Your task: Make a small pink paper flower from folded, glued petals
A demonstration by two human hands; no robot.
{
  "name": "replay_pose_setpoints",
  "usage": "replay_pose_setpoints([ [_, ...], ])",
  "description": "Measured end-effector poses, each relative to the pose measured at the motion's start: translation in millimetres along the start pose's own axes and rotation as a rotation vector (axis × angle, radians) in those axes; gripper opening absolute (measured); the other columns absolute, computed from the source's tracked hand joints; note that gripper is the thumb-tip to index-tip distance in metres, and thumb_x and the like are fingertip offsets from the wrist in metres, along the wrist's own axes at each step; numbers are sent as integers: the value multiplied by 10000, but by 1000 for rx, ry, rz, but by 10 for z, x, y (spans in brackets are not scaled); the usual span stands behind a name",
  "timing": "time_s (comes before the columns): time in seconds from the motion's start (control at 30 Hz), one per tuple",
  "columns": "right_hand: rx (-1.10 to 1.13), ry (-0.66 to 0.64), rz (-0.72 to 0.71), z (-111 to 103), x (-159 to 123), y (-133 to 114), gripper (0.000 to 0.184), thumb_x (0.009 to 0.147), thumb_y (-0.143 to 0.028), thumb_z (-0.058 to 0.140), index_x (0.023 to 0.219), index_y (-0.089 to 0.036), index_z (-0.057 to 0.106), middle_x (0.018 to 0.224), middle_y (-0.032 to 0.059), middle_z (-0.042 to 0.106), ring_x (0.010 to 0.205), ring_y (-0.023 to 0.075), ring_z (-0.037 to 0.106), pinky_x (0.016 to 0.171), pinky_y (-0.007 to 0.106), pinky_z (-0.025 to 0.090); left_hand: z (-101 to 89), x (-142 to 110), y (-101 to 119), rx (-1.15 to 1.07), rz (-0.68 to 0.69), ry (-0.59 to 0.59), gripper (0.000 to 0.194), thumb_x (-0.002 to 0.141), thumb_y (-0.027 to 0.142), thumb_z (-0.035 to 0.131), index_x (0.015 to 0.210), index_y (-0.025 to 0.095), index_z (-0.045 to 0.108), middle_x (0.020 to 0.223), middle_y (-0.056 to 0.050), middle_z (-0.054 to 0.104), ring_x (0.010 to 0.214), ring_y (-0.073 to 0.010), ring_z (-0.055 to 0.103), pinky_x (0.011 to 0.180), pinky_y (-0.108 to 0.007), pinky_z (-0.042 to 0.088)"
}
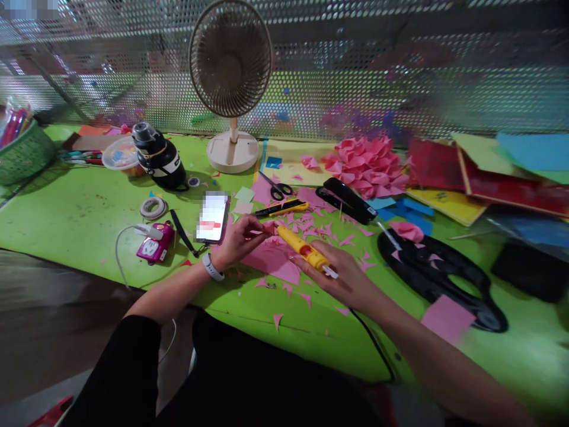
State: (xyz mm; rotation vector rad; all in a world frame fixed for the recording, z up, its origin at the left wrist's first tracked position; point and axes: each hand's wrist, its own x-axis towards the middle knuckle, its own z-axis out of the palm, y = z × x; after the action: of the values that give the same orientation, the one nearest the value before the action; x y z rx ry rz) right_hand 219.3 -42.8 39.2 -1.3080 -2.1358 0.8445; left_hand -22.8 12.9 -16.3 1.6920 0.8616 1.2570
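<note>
My right hand (pixel 340 273) is wrapped round a yellow hot glue gun (pixel 304 248), with a white glue stick poking out of its back end. The gun's tip points up and left, close to a small pink paper piece (pixel 269 228). That piece is pinched between the fingers of my left hand (pixel 240 237), which wears a white watch on the wrist. Whether the tip touches the paper I cannot tell. Under both hands lie a pink paper sheet (pixel 275 261) and many pink scraps. Just beyond are a yellow-black utility knife (pixel 284 207) and black scissors (pixel 279 188).
A fan (pixel 233 157) stands at the back. A phone (pixel 213 218), a black bottle (pixel 160 160), a tape roll (pixel 153 207) and a purple adapter (pixel 155 243) lie left. Rightward are a stapler (pixel 347 200), piled pink paper petals (pixel 368 166) and a black holder (pixel 444 279).
</note>
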Motion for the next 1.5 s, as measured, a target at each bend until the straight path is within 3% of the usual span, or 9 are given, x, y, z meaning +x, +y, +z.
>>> replay_pose_setpoints([
  [0.73, 1, -17, 14, -5, 17, -69, 291, 956, -506, 545, 860, -231, 552, 761, 42, 630, 601, 171, 547, 534, 313, 423, 5, -7, -21, -61, -76, -19, 323, 862, 401, 743, 921, 179, 516, 848, -12, 637, 778, -109, 699, 673, -217, 606],
  [0.93, -80, -16, -61, -139, -25, -81, 294, 925, -488, 578, 794, -234, 509, 716, 33, 600, 571, 161, 505, 544, 312, 400, 8, 41, 2, -117, -182, 63, 404, 782, 421, 815, 887, 172, 513, 843, -3, 637, 780, -108, 687, 703, -236, 613],
  [1.07, -130, 52, -59, -261, -242, 107, 261, 877, -485, 645, 886, -237, 563, 820, 59, 652, 675, 198, 582, 615, 330, 454, -12, 78, 7, -218, -253, 92, 448, 733, 405, 855, 884, 175, 501, 789, 26, 626, 712, -94, 666, 664, -234, 616],
  [1.27, -269, 258, 141, -316, -822, 609, 290, 786, -410, 704, 999, -239, 608, 1045, 99, 675, 927, 284, 666, 807, 420, 525, -58, 144, -8, -302, -327, 144, 488, 672, 364, 897, 903, 185, 506, 788, 32, 656, 699, -100, 686, 640, -235, 632],
  [1.5, -504, 590, 423, -435, -1321, 1130, 214, 799, -390, 662, 956, -254, 611, 972, 89, 621, 848, 278, 619, 737, 415, 495, -76, 174, -58, -293, -328, 153, 481, 675, 323, 894, 967, 200, 532, 868, 11, 670, 790, -139, 734, 621, -223, 634],
])
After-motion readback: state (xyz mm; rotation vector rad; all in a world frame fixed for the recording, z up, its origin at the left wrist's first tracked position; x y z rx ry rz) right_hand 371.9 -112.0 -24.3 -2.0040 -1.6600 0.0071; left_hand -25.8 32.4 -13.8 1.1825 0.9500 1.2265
